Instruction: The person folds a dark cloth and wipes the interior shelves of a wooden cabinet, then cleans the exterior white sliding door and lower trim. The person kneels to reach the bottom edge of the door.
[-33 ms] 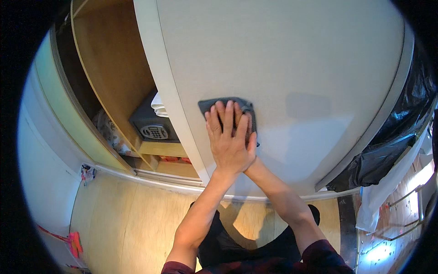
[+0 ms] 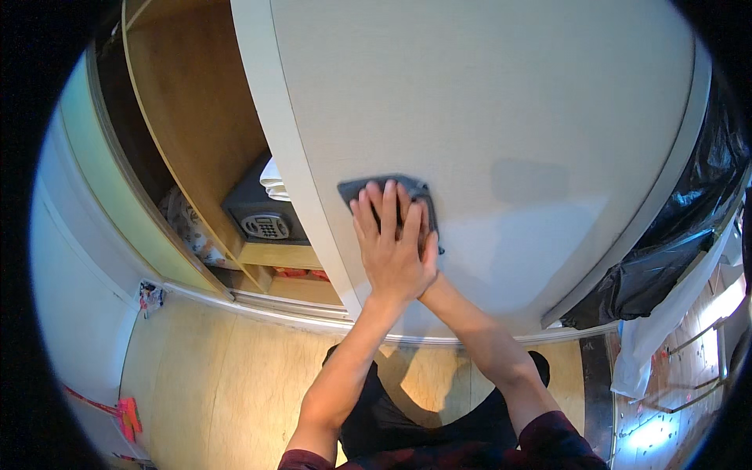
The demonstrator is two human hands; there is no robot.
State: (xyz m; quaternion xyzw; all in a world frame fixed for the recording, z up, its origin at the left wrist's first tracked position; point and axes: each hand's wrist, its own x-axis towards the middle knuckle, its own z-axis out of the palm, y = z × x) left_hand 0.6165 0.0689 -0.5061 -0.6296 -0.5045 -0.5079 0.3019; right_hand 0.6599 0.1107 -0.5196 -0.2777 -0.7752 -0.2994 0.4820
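Note:
A dark grey cloth (image 2: pixel 356 188) is pressed against the pale sliding wardrobe door (image 2: pixel 486 102). My left hand (image 2: pixel 389 262) lies flat on top of my right hand (image 2: pixel 424 218), its fingers stretched and slightly spread. Beneath it, most of the right hand is hidden; its fingers show in the gaps, lying flat over the cloth. Both forearms reach up from below and cross at the wrists. The cloth's upper left corner and right edge stick out past the fingers.
To the left, the open wardrobe section holds a dark safe (image 2: pixel 262 219) with a keypad and folded white cloth (image 2: pixel 272 180) on it. Black plastic sheeting (image 2: pixel 627 290) hangs at the right. A metal-legged piece of furniture (image 2: pixel 697 384) stands beyond it. A floor track edges the door.
Both hands have slid slightly down the door, and the cloth has moved down a little with them.

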